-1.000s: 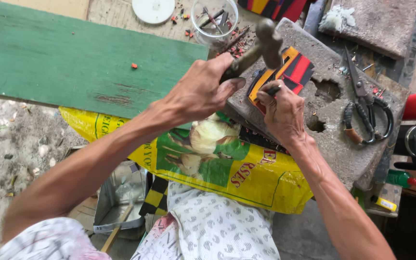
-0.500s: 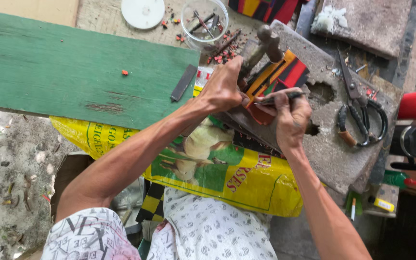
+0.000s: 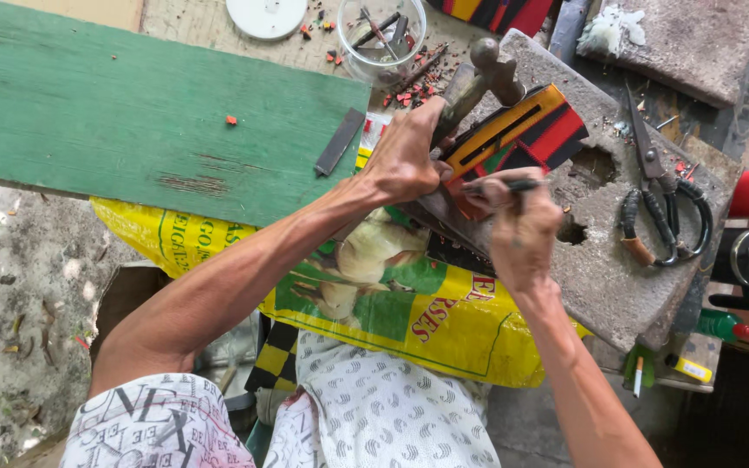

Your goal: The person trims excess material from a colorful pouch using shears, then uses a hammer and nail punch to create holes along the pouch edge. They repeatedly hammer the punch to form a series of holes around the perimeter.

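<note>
The left hand (image 3: 405,160) clenches its fingers around the handle of a hammer (image 3: 478,78), whose head sits above the striped red, yellow and black piece (image 3: 522,130) lying on the stone slab (image 3: 617,277). The right hand (image 3: 522,230) grasps a thin dark tool (image 3: 513,185), its tip against that piece. Scissors (image 3: 661,199) lie on the slab, right of the piece. A green board (image 3: 132,121) lies left of the slab.

Scissors (image 3: 662,201), green board (image 3: 132,121), clear cup (image 3: 381,35).
</note>
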